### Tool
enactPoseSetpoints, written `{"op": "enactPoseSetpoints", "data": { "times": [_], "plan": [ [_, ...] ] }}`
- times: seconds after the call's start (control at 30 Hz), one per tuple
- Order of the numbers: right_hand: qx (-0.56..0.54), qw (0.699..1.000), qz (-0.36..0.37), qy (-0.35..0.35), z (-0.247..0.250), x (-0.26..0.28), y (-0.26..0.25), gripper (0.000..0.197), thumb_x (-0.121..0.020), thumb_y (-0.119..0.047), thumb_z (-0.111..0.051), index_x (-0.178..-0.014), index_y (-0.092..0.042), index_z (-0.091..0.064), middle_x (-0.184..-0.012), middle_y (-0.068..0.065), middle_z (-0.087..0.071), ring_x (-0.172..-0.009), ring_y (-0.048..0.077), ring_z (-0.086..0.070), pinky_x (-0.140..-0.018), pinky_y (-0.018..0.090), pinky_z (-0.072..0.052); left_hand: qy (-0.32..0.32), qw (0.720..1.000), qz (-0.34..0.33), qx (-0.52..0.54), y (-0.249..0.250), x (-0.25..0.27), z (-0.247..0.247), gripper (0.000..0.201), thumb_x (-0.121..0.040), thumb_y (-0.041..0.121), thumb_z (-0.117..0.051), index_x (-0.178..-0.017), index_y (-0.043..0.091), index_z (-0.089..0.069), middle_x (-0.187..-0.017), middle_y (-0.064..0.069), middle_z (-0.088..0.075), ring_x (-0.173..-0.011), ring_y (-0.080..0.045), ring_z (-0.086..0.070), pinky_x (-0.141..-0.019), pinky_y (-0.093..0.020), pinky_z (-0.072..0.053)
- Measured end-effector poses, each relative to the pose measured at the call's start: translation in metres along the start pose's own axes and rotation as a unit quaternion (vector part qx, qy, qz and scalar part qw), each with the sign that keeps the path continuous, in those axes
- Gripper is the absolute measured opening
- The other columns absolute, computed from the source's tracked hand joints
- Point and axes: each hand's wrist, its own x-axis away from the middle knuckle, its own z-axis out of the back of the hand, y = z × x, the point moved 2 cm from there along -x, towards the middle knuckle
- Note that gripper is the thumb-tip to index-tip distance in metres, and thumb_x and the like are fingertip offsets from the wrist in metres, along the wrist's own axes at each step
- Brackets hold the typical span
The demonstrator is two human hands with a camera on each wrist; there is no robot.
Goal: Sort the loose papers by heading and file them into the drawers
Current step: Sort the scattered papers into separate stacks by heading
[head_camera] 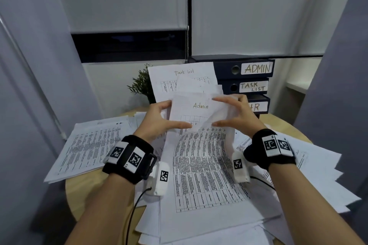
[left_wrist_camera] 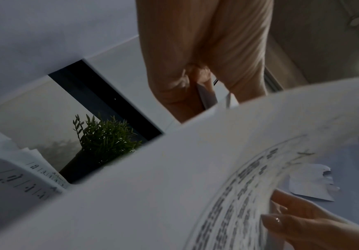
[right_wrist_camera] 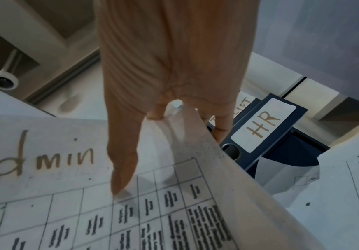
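Fanning upright in both hands, the sheet headed "Admin" [head_camera: 200,109] stands over the scattered papers [head_camera: 93,145] on the surface [head_camera: 83,189], with a "Task list" sheet [head_camera: 179,77] behind it. Risk: thin sheets cling, so two headings may be filed together. Left hand [head_camera: 159,121] pinches the left edge, thumb in front; right hand [head_camera: 237,117] pinches a peeling corner. ADMIN binder [head_camera: 256,68] stands far right.
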Motion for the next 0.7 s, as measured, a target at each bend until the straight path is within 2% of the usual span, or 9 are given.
{"op": "enactPoseSetpoints", "data": {
  "times": [0.07,0.13,0.23,0.3,0.37,0.47,0.53,0.63,0.7],
  "plan": [
    [0.007,1.000,-0.023,0.014,0.000,-0.004,0.003,0.069,-0.059,-0.021,-0.091,-0.121,-0.019,-0.060,-0.120,-0.003,-0.034,-0.113,0.012,-0.040,-0.097,0.021,-0.035,-0.002,1.000,-0.008,0.017,0.000,0.000,0.000,0.055,-0.054,0.016,-0.090,-0.101,0.031,-0.066,-0.098,0.020,-0.070,-0.091,0.013,-0.062,-0.075,-0.012,-0.049],
    [-0.039,0.999,-0.024,0.019,0.002,-0.006,0.004,0.057,-0.058,-0.016,-0.091,-0.106,-0.003,-0.064,-0.111,-0.010,-0.042,-0.104,0.004,-0.047,-0.091,0.020,-0.042,-0.001,1.000,0.004,0.028,-0.001,-0.001,0.001,0.044,-0.060,0.013,-0.087,-0.095,0.030,-0.066,-0.092,0.017,-0.071,-0.086,0.008,-0.065,-0.072,-0.011,-0.050],
    [-0.095,0.995,-0.013,0.014,0.012,-0.006,0.007,0.024,-0.057,-0.019,-0.089,-0.071,-0.011,-0.071,-0.127,-0.015,-0.046,-0.118,0.007,-0.046,-0.093,0.024,-0.043,0.007,0.997,0.055,0.053,-0.007,-0.005,0.005,0.060,-0.065,0.033,-0.081,-0.121,0.026,-0.060,-0.126,0.002,-0.062,-0.111,-0.012,-0.061,-0.094,-0.036,-0.051],
    [-0.160,0.986,-0.038,-0.011,0.019,-0.003,0.016,0.021,-0.051,-0.026,-0.089,-0.058,-0.019,-0.070,-0.136,-0.018,-0.047,-0.127,0.012,-0.046,-0.099,0.040,-0.044,0.006,0.989,0.092,0.114,-0.013,-0.007,0.007,0.093,-0.059,0.051,-0.079,-0.141,0.042,-0.035,-0.156,-0.004,-0.026,-0.136,-0.029,-0.036,-0.105,-0.059,-0.035],
    [-0.185,0.978,-0.072,-0.069,0.022,0.004,0.026,0.019,-0.051,-0.028,-0.086,-0.063,-0.019,-0.074,-0.139,-0.023,-0.047,-0.129,0.014,-0.046,-0.101,0.051,-0.043,0.017,0.973,0.127,0.192,-0.019,-0.010,0.007,0.100,-0.066,0.059,-0.071,-0.143,0.056,-0.008,-0.161,0.001,-0.004,-0.145,-0.031,-0.015,-0.110,-0.063,-0.023],
    [-0.257,0.952,-0.094,-0.136,0.023,0.017,0.041,0.009,-0.064,-0.011,-0.080,-0.072,-0.012,-0.078,-0.140,-0.016,-0.052,-0.122,0.024,-0.056,-0.103,0.054,-0.043,0.034,0.952,0.180,0.245,-0.035,-0.018,0.002,0.107,-0.086,0.030,-0.066,-0.143,0.044,0.023,-0.157,-0.003,-0.019,-0.143,-0.027,-0.026,-0.112,-0.054,-0.027],
    [-0.341,0.926,-0.088,-0.135,0.027,0.023,0.049,0.024,-0.050,-0.017,-0.092,-0.069,-0.010,-0.078,-0.132,-0.001,-0.061,-0.112,0.028,-0.064,-0.097,0.048,-0.050,0.006,0.952,0.196,0.236,-0.046,-0.019,-0.005,0.107,-0.074,0.004,-0.076,-0.152,0.026,-0.006,-0.142,-0.013,-0.048,-0.127,-0.031,-0.050,-0.103,-0.053,-0.042],
    [-0.393,0.911,-0.099,-0.076,0.033,0.027,0.062,0.057,-0.027,-0.030,-0.099,-0.077,-0.012,-0.079,-0.104,0.009,-0.074,-0.094,0.025,-0.071,-0.078,0.035,-0.059,-0.006,0.965,0.212,0.158,-0.059,-0.020,-0.010,0.086,-0.048,0.012,-0.092,-0.126,0.003,-0.056,-0.122,-0.017,-0.064,-0.108,-0.029,-0.064,-0.096,-0.048,-0.049],
    [-0.430,0.896,-0.110,-0.037,0.037,0.026,0.065,0.067,-0.030,-0.029,-0.100,-0.090,-0.009,-0.077,-0.102,0.015,-0.073,-0.091,0.026,-0.072,-0.072,0.033,-0.059,0.039,0.978,0.148,0.140,-0.045,-0.019,-0.013,0.054,-0.064,0.009,-0.086,-0.114,0.002,-0.064,-0.112,-0.015,-0.069,-0.100,-0.025,-0.067,-0.089,-0.040,-0.055]
  ]
}}
